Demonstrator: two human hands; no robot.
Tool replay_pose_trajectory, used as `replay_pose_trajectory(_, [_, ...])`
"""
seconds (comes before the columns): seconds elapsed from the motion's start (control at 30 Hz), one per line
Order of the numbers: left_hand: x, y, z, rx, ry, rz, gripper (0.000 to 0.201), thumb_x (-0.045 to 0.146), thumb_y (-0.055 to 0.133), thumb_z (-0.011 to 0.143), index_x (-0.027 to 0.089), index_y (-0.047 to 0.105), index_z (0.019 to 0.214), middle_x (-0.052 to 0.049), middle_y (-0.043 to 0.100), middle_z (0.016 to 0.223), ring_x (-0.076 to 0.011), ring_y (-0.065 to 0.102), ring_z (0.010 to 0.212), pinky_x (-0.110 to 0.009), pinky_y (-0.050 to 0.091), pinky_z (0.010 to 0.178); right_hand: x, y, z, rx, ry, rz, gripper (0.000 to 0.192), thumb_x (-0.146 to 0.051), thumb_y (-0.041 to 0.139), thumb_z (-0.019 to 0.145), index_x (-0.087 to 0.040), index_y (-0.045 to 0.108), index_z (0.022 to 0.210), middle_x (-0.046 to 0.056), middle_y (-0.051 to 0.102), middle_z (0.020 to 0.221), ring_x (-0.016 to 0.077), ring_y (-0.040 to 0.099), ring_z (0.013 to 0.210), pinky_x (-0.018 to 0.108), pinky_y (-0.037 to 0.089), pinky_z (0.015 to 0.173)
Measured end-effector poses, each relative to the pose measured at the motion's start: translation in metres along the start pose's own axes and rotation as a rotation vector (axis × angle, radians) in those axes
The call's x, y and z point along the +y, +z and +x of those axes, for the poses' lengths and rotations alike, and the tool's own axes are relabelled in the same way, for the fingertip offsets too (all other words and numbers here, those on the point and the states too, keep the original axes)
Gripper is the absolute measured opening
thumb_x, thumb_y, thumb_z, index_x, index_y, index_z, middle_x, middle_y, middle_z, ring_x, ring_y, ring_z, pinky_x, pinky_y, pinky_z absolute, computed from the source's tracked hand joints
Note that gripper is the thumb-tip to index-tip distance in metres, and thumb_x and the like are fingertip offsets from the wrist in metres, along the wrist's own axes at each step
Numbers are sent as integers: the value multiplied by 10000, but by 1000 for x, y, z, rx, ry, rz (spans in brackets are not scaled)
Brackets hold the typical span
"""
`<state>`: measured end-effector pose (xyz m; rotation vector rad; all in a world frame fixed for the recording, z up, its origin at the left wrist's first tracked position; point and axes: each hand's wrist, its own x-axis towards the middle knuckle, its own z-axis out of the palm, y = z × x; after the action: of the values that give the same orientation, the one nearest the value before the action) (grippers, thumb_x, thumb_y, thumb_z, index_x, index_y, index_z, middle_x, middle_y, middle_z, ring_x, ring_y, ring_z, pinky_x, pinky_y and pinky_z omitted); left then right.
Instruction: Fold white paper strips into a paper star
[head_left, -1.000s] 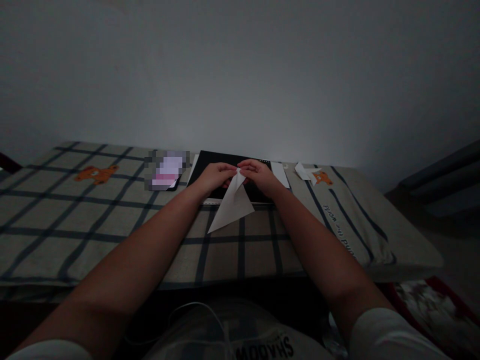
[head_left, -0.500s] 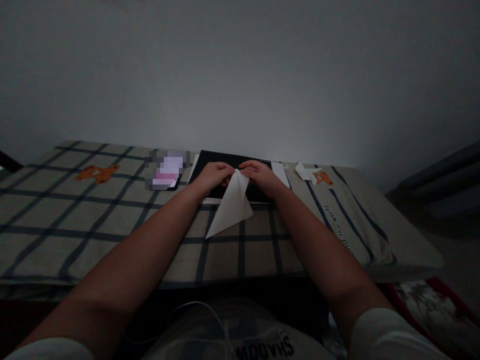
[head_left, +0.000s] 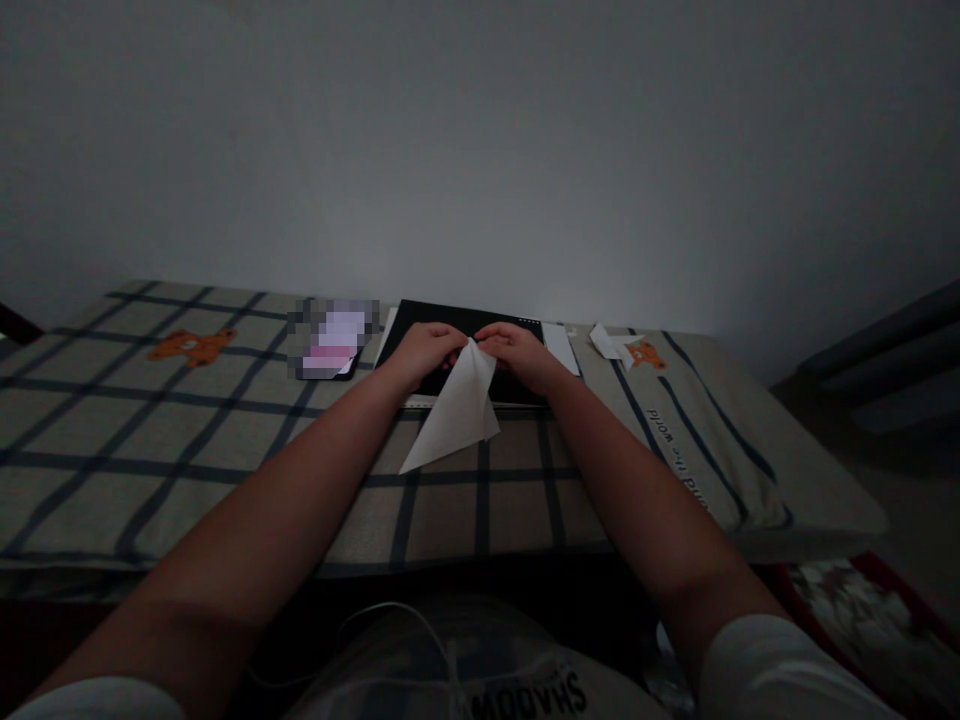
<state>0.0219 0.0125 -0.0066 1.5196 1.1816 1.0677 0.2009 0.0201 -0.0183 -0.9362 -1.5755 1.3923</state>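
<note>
Swinging leftward since a moment ago, white folded paper triangle (head_left: 454,418) dangling over checked cloth (head_left: 225,430), left hand (head_left: 424,349) and right hand (head_left: 517,351) both pinching its top corner, above black flat board (head_left: 420,318).

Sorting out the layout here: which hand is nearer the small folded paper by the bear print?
Right hand: the small folded paper lies just beyond it. Left hand is farther.
</note>
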Motion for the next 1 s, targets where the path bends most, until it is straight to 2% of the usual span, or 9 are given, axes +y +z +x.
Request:
replay_pose_trajectory(0.37, [-3, -1, 1, 5, 5, 78, 156, 300, 593, 651, 162, 664, 633, 5, 535, 526, -102, 461, 489, -223, 329, 456, -2, 1, -1, -19, 0, 3, 280, -285, 666, 670, -191, 597, 924, -1, 616, 782, 128, 575, 686, 262, 468, 606])
replay_pose_trajectory(0.77, [-5, -2, 3, 4, -12, 49, 149, 291, 600, 650, 159, 660, 621, -1, 537, 530, -100, 463, 488, -220, 331, 448, 2, -1, 1, 12, 8, 29, 273, -271, 652, 676, -196, 600, 933, -10, 600, 775, 97, 529, 633, 220, 424, 556])
replay_pose_trajectory(1.0, [-8, -2, 2, 45, 8, 136, 189, 319, 593, 654, 155, 685, 676, -1, 550, 543, -105, 450, 490, -223, 309, 443, -2, 2, 0, 24, 18, 73, 273, -262, 663, 656, -183, 596, 909, -24, 571, 728, 77, 491, 589, 193, 374, 504])
